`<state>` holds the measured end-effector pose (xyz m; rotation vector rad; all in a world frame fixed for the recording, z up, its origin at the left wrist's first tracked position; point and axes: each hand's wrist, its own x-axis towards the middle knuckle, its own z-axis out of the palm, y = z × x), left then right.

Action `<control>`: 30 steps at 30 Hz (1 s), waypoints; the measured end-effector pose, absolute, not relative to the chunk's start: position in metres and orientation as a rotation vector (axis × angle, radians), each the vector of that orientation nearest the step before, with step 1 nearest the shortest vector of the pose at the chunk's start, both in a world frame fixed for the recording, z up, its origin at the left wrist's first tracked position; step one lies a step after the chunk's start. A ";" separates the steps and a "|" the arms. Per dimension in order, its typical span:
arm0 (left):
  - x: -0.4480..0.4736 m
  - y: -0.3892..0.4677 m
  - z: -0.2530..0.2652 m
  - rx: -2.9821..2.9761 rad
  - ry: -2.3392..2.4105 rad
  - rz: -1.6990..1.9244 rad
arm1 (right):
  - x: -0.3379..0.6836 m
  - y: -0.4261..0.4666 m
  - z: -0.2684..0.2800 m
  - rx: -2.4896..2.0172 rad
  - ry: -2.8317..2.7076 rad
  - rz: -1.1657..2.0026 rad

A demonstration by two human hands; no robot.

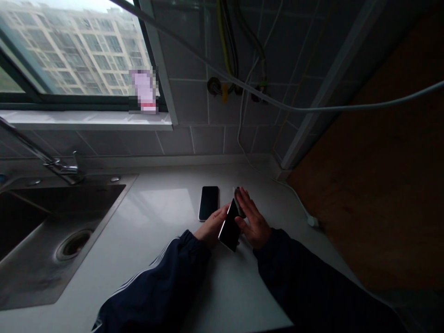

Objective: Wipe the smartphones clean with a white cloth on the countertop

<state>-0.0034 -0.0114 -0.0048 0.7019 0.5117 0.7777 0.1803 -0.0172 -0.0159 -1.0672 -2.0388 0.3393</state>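
My left hand point(212, 226) is closed around the near left side of a dark-screened smartphone point(229, 231), held tilted above the counter. On the phone's right is my right hand point(257, 225), its fingers pressed together over a small greyish piece with a rounded end point(237, 196), its thumb by the phone's edge. What this piece is I cannot make out, as the fingers cover most of it. Just left of the hands, a second smartphone point(209, 202) lies flat, its dark screen facing up.
A steel sink point(38, 273) with a chrome faucet point(65, 170) is set into the white counter point(152, 236) at left. A white cable point(298, 110) hangs across the view. A white plug point(312, 222) lies by the brown wooden panel point(385, 185) at right.
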 end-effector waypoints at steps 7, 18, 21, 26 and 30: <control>-0.002 -0.011 -0.002 0.654 0.523 0.786 | 0.183 -0.014 -0.020 -0.992 -2.074 0.347; -0.002 -0.005 -0.002 0.415 0.457 0.833 | 0.179 -0.028 -0.009 -0.676 -2.320 0.297; -0.001 -0.006 -0.006 0.468 0.426 0.852 | 0.178 -0.025 -0.012 -0.792 -2.309 0.243; -0.003 -0.007 -0.014 0.635 0.488 0.776 | 0.183 -0.017 -0.012 -1.079 -2.142 0.223; -0.007 -0.007 -0.013 0.684 0.486 0.736 | 0.190 -0.011 -0.012 -1.216 -1.993 0.278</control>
